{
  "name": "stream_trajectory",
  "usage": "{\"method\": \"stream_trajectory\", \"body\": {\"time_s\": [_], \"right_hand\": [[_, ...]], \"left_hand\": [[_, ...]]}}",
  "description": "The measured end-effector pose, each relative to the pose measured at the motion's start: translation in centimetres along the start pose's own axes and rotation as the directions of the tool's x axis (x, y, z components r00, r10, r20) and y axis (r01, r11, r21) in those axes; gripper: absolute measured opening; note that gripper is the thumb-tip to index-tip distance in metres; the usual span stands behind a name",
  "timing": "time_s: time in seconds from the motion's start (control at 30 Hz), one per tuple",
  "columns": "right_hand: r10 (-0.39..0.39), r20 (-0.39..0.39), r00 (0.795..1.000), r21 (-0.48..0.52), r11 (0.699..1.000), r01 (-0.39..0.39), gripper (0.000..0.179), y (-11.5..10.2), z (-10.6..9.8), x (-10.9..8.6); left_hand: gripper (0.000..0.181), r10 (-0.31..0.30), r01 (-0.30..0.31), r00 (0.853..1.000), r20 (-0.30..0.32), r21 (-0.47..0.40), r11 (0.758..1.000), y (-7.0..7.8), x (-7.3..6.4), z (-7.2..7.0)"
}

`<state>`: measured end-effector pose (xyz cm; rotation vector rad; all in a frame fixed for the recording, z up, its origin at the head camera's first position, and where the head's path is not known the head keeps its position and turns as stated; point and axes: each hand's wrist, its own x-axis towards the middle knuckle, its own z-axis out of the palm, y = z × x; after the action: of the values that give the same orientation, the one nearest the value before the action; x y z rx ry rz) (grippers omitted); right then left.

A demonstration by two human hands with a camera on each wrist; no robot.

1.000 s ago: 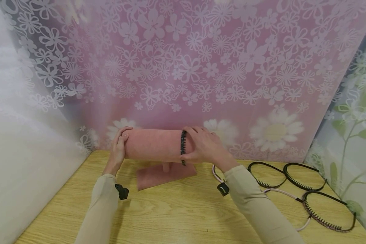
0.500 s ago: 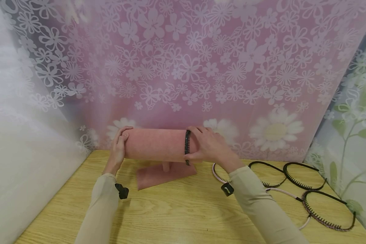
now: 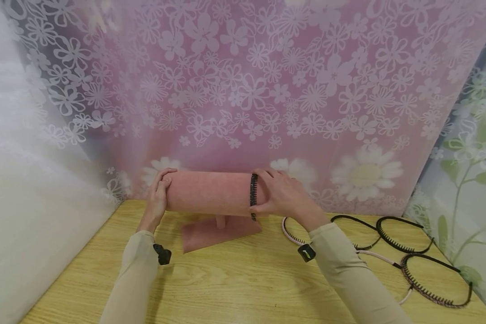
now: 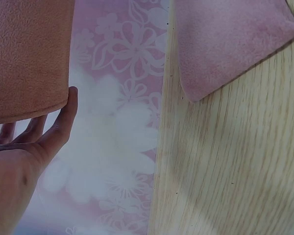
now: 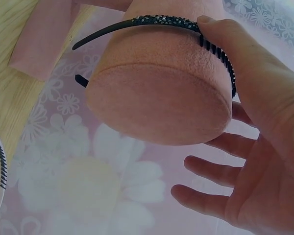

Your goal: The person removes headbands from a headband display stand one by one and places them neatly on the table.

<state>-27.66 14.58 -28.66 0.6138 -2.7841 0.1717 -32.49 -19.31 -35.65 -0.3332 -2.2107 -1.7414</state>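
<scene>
A pink plush display stand has a thick horizontal roll on a short post and a flat base. My left hand grips the roll's left end, fingers bent round its rim in the left wrist view. Around the roll near its right end sits a black toothed headband with glittering stones. My right hand holds this headband, its thumb pressing the stone-covered band. The other fingers reach behind the roll's end. Both narrow tips of the headband stick out past the roll in the right wrist view.
On the table's right side lie several headbands: a dark toothed one, black ones behind it and pink ones partly behind my right sleeve. A flowered pink curtain hangs close behind the stand. The wood table extends in front.
My right hand and the headband have slid right along the roll, toward its right end. The left hand and the stand stay where they were.
</scene>
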Motion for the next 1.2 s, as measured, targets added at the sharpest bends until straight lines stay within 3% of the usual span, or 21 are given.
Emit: {"method": "stream_trajectory", "body": {"time_s": [0.53,1.2], "right_hand": [[0.011,0.016,1.0,-0.003,1.0,-0.011,0.095,0.7,-0.5,-0.7],[-0.06,0.052,0.997,0.076,0.996,0.056,0.094,2.2,-0.6,-1.4]], "left_hand": [[0.041,0.005,-0.005,1.0,-0.011,0.011,1.0,0.1,-0.3,0.1],[0.04,0.009,-0.009,1.0,-0.01,0.011,1.0,0.0,0.0,0.1]]}}
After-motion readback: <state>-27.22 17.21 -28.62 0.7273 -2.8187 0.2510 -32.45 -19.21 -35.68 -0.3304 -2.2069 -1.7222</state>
